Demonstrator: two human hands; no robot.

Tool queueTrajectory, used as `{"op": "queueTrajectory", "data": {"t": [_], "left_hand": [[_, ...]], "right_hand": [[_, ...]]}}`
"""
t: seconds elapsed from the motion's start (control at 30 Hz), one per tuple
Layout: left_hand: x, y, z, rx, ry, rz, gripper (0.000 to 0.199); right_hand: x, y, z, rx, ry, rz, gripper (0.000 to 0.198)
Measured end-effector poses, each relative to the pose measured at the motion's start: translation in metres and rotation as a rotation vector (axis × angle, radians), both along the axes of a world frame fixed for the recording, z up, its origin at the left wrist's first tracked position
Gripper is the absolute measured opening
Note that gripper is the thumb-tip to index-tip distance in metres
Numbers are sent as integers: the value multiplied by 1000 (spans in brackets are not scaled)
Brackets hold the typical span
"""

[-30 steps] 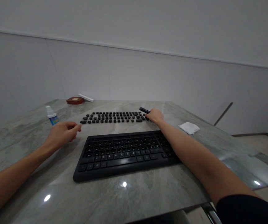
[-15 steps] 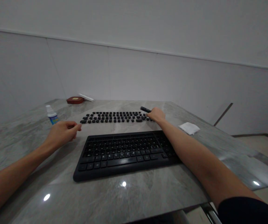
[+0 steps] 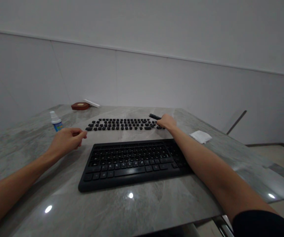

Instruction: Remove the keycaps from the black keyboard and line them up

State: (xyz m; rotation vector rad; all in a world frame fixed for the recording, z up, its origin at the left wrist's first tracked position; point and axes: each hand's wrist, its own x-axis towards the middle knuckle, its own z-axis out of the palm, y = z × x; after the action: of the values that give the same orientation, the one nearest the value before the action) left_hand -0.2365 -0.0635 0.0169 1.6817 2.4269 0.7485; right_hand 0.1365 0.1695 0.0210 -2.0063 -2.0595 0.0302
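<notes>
On the grey marbled bench [image 3: 87,214], one black keyboard [image 3: 129,171] lies nearest. The left hand [image 3: 66,141] curls its fingers narrow; one white wipe [image 3: 200,137] lies right. The right hand [image 3: 167,121] holds one dark pen-like tool [image 3: 155,117] by loose keycaps [image 3: 122,128], apparently four rows. Farther: one bottle [image 3: 57,125], one brown case [image 3: 80,106], pale wall [image 3: 142,82].

Left fingers [image 3: 78,139] loosely curled, right arm [image 3: 210,159] stretched farther forward.

Keyboard [image 3: 129,171]: on table [image 3: 102,210], front centre.
Loose keys [image 3: 117,125]: in rows behind keyboard.
Bottle [image 3: 56,121]: left of loose keys, behind left hand [image 3: 66,141].
Tool [image 3: 155,117]: in right hand [image 3: 167,122], by rows' right end.
Tissue [image 3: 200,136]: right of right hand.
Case [image 3: 79,106]: back left, near wall [image 3: 144,79].
Strip [image 3: 92,103]: right of case.
</notes>
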Motion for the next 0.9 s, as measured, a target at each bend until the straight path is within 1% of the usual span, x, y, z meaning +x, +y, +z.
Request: {"op": "queueTrajectory", "data": {"t": [0.1, 0.23, 0.33, 0.43, 0.63, 0.9], "left_hand": [[-1, 1, -1, 11, -8, -4, 42], [1, 1, -1, -3, -7, -3, 42], [2, 1, 0, -13, 1, 3, 42], [4, -1, 2, -13, 4, -4, 43], [6, -1, 4, -21, 7, 25, 43], [2, 1, 1, -12, 21, 9, 43]], "right_hand": [[5, 0, 9, -25, -29, 54, 40], [11, 0, 20, -60, -95, 173, 38], [12, -1, 21, -78, -157, 249, 35], [12, -2, 20, -91, -207, 295, 31], [10, -1, 17, -94, -257, 317, 28], [9, 1, 13, -95, -265, 307, 27]]}}
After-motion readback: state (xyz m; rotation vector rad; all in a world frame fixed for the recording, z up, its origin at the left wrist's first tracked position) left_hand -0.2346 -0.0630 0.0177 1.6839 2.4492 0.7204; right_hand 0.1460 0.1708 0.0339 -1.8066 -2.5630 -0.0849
